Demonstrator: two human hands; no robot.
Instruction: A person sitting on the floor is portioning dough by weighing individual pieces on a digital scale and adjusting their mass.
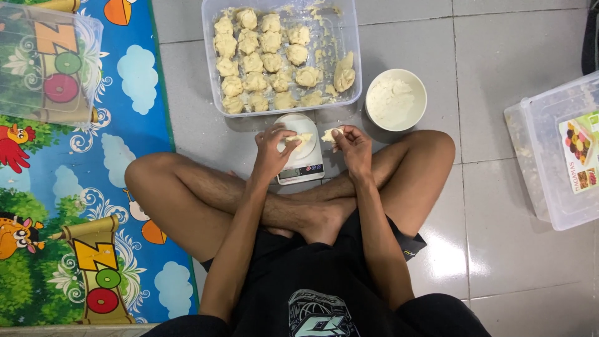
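I sit cross-legged on a tiled floor. My left hand (272,151) pinches a small piece of pale dough (301,138) over a white kitchen scale (306,163). My right hand (352,145) holds another small dough piece (329,134) just to the right of it. The two pieces are a little apart, above the scale's round platform. Beyond the scale stands a clear plastic tub (346,37) with several rows of dough lumps in its left part and a larger lump at its right.
A white bowl of flour (395,99) sits right of the tub. A clear lidded container (555,156) lies at the right edge. A colourful play mat (75,187) covers the floor on the left, with another clear container (47,62) on it.
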